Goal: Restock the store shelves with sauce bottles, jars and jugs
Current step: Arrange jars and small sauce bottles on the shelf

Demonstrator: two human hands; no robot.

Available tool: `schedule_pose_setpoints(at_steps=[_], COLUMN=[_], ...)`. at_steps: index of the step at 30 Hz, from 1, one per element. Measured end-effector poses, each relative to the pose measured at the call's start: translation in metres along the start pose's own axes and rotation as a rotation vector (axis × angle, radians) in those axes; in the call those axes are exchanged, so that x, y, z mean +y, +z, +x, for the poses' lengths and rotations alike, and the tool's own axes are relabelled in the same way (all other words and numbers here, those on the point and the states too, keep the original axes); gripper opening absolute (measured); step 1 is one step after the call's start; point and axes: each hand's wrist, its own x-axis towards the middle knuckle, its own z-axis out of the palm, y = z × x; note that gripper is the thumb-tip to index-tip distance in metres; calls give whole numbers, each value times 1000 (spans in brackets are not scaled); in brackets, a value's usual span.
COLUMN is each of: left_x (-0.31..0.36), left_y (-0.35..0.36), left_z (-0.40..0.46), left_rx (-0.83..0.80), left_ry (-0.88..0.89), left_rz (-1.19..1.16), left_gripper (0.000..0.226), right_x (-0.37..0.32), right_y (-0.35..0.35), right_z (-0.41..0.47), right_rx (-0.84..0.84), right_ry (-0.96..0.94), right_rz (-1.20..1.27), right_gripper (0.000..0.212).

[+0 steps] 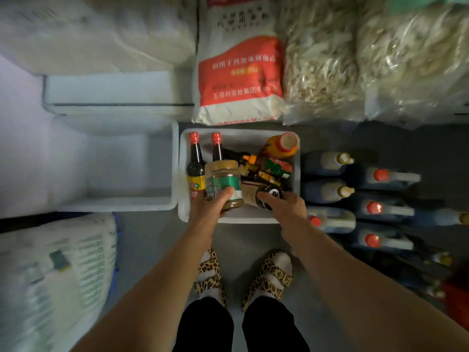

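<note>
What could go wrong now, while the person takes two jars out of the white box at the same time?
1. The left hand grips the green-label jar only at its lower end; it might tip or slip.
2. The right hand holds the dark jar among packed bottles; pulling it out may topple the orange-cap bottle.
3. Jugs stand on the floor beside the white box; a step could knock them.

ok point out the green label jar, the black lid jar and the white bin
green label jar (223,182), head view, on its label
black lid jar (271,195), head view, on its lid
white bin (183,174), head view, on its left rim
</note>
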Motion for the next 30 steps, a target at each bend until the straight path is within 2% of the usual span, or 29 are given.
schedule_pose_setpoints(at_steps=[3, 7, 9, 12, 16, 20, 24, 28, 30], left_x=[52, 127, 168, 223, 303, 380, 444, 499, 524], left_y=[0, -5, -8, -11, -15, -14, -8, -4, -1], left_z=[-46, -111, -147, -195, -263, -322, -368, -394, -398], left_rx=[-38, -88, -99, -101, -146, -196, -176, -149, -117], left_ry=[30, 109, 163, 259, 391, 546, 753, 852, 856], left_rz=[-9, -3, 0, -4, -19, -26, -51, -47, -76], left_gripper=[36, 49, 60, 61, 73, 70, 64, 76, 70], right_x=[-42, -99, -129, -174, -245, -309, -358, -403, -428], right_y=[-35, -91, -122, -163, -214, -250, -280, -310, -323], right_z=[-47, -119, -162, -221, -306, -375, -419, -447, -453], right_rx=[-17, -20, -20, -33, 4, 33, 72, 79, 84], right_ry=[25, -24, -95, -245, -456, -651, -828, -940, -983], right_rz=[155, 352, 420, 484, 579, 670, 743, 759, 768], right_gripper=[25, 22, 21, 18, 22, 35, 28, 49, 49])
